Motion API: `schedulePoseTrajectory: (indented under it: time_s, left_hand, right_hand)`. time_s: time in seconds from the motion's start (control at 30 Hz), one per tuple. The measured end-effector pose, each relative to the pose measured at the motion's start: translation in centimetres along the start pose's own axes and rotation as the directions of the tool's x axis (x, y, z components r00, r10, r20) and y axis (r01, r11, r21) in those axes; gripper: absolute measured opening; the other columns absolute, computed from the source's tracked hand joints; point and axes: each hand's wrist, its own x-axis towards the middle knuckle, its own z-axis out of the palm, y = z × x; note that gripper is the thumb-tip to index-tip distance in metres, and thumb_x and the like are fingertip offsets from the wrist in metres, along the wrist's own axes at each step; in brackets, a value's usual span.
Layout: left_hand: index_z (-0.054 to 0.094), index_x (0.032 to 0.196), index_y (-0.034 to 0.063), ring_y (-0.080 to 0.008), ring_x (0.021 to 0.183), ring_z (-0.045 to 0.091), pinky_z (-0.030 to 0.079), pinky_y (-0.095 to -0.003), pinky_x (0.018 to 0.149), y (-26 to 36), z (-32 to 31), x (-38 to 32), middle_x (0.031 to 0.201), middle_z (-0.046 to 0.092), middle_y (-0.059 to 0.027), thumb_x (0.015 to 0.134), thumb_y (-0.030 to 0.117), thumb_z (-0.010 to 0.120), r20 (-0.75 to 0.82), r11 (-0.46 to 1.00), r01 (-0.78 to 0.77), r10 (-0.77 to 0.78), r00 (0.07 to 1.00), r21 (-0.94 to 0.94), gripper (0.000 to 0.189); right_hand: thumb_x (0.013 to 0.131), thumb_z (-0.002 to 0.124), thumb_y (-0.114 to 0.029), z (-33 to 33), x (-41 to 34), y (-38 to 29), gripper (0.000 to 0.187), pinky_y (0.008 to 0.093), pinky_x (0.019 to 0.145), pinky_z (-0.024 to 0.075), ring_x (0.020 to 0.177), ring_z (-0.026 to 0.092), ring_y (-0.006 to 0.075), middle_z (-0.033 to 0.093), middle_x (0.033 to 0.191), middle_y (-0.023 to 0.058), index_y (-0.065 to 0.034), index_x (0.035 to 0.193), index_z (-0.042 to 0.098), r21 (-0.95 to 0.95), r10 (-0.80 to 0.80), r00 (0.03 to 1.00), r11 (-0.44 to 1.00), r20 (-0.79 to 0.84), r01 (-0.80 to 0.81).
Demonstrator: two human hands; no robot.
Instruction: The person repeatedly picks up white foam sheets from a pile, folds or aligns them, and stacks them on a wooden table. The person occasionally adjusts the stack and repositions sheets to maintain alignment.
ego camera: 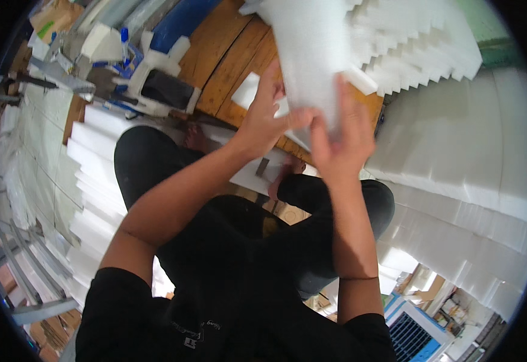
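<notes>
A long white foam sheet, blurred at its near end, stands before me over a wooden table. My left hand grips its left edge, the thumb lying across the near end. On the opposite edge, my right hand holds the sheet, with its fingertips blurred. The two thumbs come close together over the foam. A small white foam piece lies on the wood by my left hand. Beyond my right fingers is another short white foam strip.
White foam pieces with stepped edges are heaped at the table's far right. Large foam stacks stand at right, more at left. A blue marker and a dark flat object sit at the left. An air cooler is lower right.
</notes>
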Motion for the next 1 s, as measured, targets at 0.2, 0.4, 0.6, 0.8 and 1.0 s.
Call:
schedulePoseTrajectory:
  time_s: [0.2, 0.4, 0.6, 0.8, 1.0]
  left_hand:
    - [0.045, 0.146, 0.0033, -0.0237, 0.121, 0.060, 0.049, -0.0419, 0.106, -0.1, -3.1, -0.5, 0.132, 0.060, -0.0115, 0.072, 0.018, 0.091, 0.094, 0.986, 0.128, -0.118, 0.989, -0.109, 0.088]
    - [0.033, 0.153, 0.0061, -0.0288, 0.129, 0.057, 0.051, -0.0473, 0.107, 0.0, -3.9, 0.3, 0.143, 0.052, -0.0101, 0.075, 0.031, 0.090, 0.088, 0.879, 0.044, -0.002, 0.996, -0.474, 0.100]
    - [0.032, 0.154, 0.0078, -0.0287, 0.133, 0.054, 0.049, -0.0474, 0.110, -0.9, -3.8, 0.5, 0.144, 0.051, -0.0100, 0.073, 0.038, 0.092, 0.245, 0.866, 0.092, 0.036, 0.969, -0.491, 0.105]
    - [0.038, 0.151, 0.0060, -0.0279, 0.132, 0.055, 0.049, -0.0457, 0.109, -0.7, -2.8, 0.1, 0.140, 0.055, -0.0103, 0.075, 0.032, 0.090, 0.248, 0.914, 0.159, -0.066, 0.967, -0.374, 0.095]
    - [0.041, 0.148, 0.0049, -0.0269, 0.129, 0.056, 0.047, -0.0444, 0.109, -1.7, -2.3, 0.6, 0.137, 0.056, -0.0100, 0.079, 0.025, 0.084, 0.197, 0.894, 0.172, -0.096, 0.976, -0.414, 0.084]
  right_hand:
    - [0.069, 0.085, -0.019, 1.4, -1.4, -1.9, 0.075, 0.0391, 0.078, 0.0521, 0.090, 0.062, 0.0293, 0.063, 0.108, 0.0168, -0.0004, 0.137, 0.061, 0.109, -0.248, 0.954, 0.957, -0.167, 0.268]
    - [0.063, 0.096, -0.022, 1.4, -4.7, -0.6, 0.100, 0.0390, 0.092, 0.0472, 0.113, 0.053, 0.0263, 0.052, 0.128, 0.0159, -0.0011, 0.143, 0.039, 0.468, 0.415, 0.906, 0.787, 0.081, -0.402]
    - [0.064, 0.096, -0.015, 2.1, -3.3, -1.1, 0.122, 0.0451, 0.119, 0.0369, 0.142, 0.042, 0.0312, 0.043, 0.148, 0.0177, -0.0043, 0.157, 0.018, 0.777, 0.415, 0.832, 0.355, 0.367, -0.520]
    - [0.065, 0.084, -0.004, 1.6, -2.7, -1.0, 0.105, 0.0407, 0.116, 0.0382, 0.135, 0.048, 0.0245, 0.048, 0.143, 0.0106, -0.0037, 0.154, 0.029, 0.845, 0.453, 0.816, 0.214, 0.358, -0.490]
    - [0.069, 0.088, 0.000, 2.2, -3.1, -0.4, 0.089, 0.0395, 0.113, 0.0424, 0.130, 0.052, 0.0237, 0.053, 0.137, 0.0163, 0.0013, 0.141, 0.036, 0.859, 0.502, 0.798, 0.188, 0.334, -0.477]
